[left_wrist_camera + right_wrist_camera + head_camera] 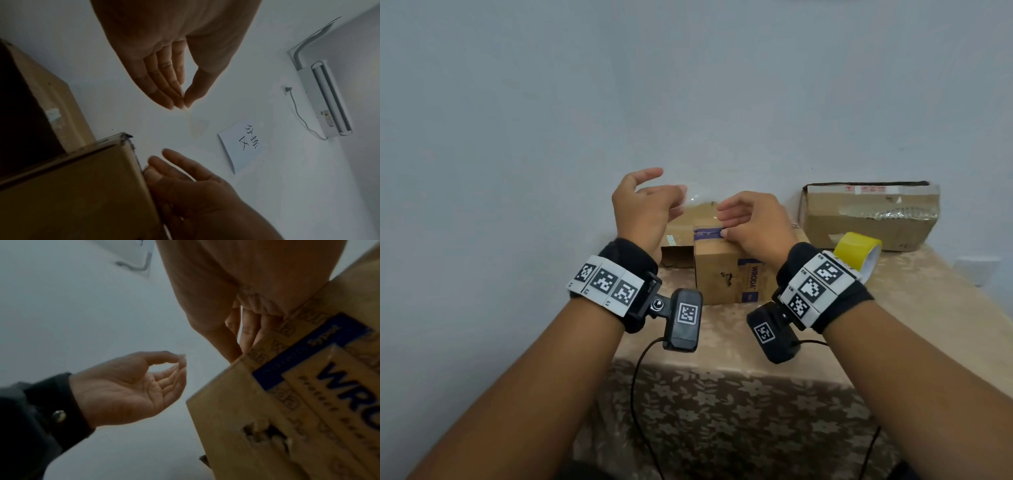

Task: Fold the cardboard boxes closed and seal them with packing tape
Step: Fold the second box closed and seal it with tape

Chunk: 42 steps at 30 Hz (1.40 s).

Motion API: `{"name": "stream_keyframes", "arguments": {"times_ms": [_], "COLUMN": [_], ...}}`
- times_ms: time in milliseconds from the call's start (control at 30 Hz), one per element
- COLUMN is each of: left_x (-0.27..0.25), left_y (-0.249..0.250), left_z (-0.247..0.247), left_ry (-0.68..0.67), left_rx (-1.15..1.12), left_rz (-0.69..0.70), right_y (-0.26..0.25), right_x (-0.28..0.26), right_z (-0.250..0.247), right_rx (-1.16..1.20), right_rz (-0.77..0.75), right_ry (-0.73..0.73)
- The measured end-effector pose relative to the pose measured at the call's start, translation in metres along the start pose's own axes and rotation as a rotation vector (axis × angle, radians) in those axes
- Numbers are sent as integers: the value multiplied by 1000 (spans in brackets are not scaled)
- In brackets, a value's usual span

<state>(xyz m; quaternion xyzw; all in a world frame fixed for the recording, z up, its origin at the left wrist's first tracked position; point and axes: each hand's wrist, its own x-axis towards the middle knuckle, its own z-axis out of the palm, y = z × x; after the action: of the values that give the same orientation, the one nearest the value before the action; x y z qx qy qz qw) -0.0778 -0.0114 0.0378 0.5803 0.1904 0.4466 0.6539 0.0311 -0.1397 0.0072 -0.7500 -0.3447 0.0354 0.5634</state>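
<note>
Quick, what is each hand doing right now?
Left hand: raised, pinching a clear tape strip.
Right hand: thumb pressing the small box.

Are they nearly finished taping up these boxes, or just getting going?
Somewhere in the middle, I'd guess. The small printed box looks folded shut, and the right hand holds its top. The left hand pinches what looks like a strip of clear tape in the air, not yet stuck down. The bigger box at the back shows old tape, and the yellow tape roll lies unused.
</note>
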Motion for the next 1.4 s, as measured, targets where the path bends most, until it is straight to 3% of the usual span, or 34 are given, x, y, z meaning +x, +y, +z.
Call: {"name": "stream_keyframes", "arguments": {"times_ms": [400, 733, 1200, 1400], "left_x": [-2, -7, -8, -9], "left_y": [-37, -40, -51, -63], "left_z": [-8, -4, -6, -4], "left_ry": [47, 93, 108, 57], "left_rx": [99, -134, -112, -66], "left_rz": [-160, -308, -370, -476], "right_y": [0, -1, 7, 8], "right_x": [5, 3, 11, 9], "right_z": [11, 15, 24, 27], "right_rx": [-119, -180, -293, -379], "right_rz": [16, 5, 23, 9], "right_ry": [113, 81, 88, 87]}}
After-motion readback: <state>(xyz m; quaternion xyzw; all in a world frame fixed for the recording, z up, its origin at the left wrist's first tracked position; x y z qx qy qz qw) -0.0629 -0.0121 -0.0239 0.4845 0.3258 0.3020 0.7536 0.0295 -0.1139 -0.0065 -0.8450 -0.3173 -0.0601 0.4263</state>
